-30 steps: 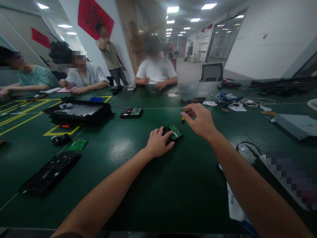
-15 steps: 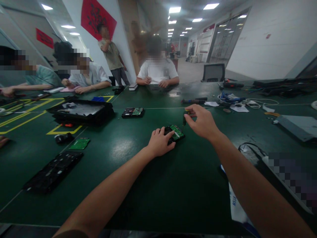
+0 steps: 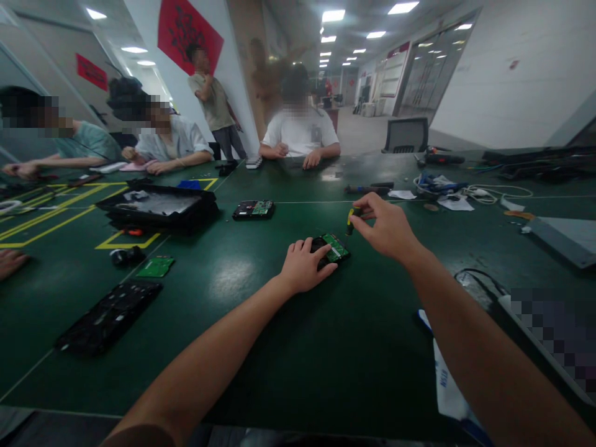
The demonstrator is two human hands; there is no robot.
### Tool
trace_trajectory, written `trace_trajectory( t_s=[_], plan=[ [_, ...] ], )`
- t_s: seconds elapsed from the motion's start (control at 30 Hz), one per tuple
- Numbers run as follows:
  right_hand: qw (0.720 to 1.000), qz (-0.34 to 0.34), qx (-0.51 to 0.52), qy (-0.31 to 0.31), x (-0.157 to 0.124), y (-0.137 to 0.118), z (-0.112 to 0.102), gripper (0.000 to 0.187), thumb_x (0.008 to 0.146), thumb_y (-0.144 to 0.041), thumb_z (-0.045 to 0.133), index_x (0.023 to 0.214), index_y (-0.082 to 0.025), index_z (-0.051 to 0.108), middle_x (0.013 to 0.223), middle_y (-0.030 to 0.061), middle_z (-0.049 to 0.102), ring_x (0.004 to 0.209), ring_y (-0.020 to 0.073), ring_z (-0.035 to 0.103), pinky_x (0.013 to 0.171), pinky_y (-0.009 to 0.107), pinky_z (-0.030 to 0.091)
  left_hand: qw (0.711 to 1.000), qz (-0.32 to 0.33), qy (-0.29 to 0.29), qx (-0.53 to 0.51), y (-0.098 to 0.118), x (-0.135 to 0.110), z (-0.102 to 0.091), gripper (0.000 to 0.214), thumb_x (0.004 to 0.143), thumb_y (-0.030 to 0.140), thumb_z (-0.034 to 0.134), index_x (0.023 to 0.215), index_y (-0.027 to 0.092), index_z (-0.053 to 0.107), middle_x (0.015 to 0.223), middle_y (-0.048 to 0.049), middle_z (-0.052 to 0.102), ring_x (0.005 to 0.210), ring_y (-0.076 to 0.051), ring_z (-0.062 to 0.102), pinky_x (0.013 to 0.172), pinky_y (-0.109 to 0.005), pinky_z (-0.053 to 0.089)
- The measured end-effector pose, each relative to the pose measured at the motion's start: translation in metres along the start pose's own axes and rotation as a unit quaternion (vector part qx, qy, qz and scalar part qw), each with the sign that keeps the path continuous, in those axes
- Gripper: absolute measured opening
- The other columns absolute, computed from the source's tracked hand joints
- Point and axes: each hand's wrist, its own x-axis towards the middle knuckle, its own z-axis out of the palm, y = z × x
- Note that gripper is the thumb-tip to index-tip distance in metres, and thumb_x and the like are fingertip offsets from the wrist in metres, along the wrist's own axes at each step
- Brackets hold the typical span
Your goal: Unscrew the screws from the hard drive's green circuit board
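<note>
My left hand (image 3: 305,266) lies across a hard drive (image 3: 338,244) on the green table, thumb along its near side and fingers over its top. The drive's green circuit board faces up, partly hidden by my fingers. Just right of it and a little above the table, my right hand (image 3: 384,228) pinches a short screwdriver (image 3: 351,221) with a yellow and dark handle. The screwdriver points roughly downward, apart from the drive; its tip is too small to make out. A second hard drive (image 3: 254,209) lies farther back, board side up.
On the left are a black tray (image 3: 158,208), a loose green circuit board (image 3: 156,267) and a long black plastic part (image 3: 109,316). Cables (image 3: 440,185), a grey metal box (image 3: 563,239) and a white-blue packet (image 3: 449,379) lie right. A co-worker (image 3: 300,133) sits opposite.
The screwdriver has turned slightly in my right hand, so more of its yellow shows. My left hand stays on the drive. The whole view has shifted a little.
</note>
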Motion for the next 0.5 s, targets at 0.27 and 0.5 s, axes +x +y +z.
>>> trace_trajectory(
  t_s=[0.27, 0.5],
  plan=[
    [1.0, -0.013, 0.014, 0.012, 0.0, 0.0005, 0.0008, 0.016, 0.094, -0.027, 0.065, 0.109, -0.022, 0.065, 0.108, 0.0103, 0.074, 0.093, 0.0262, 0.073, 0.084, 0.043, 0.06, 1.0, -0.009, -0.01, 0.003, 0.0018, 0.0027, -0.0011, 0.061, 0.101, 0.069, 0.046, 0.155, 0.04, 0.052, 0.154, -0.0114, 0.049, 0.135, -0.039, 0.05, 0.109, -0.055, 0.041],
    [0.999, -0.027, -0.016, 0.025, -0.0002, 0.0014, 0.0037, 0.017, 0.094, -0.033, 0.068, 0.108, -0.024, 0.066, 0.105, 0.0095, 0.071, 0.09, 0.026, 0.071, 0.087, 0.047, 0.06, 1.0, -0.012, -0.021, -0.001, 0.004, 0.0017, -0.0062, 0.065, 0.098, 0.071, 0.05, 0.155, 0.04, 0.052, 0.155, -0.0125, 0.048, 0.136, -0.041, 0.049, 0.109, -0.056, 0.041]
  ],
)
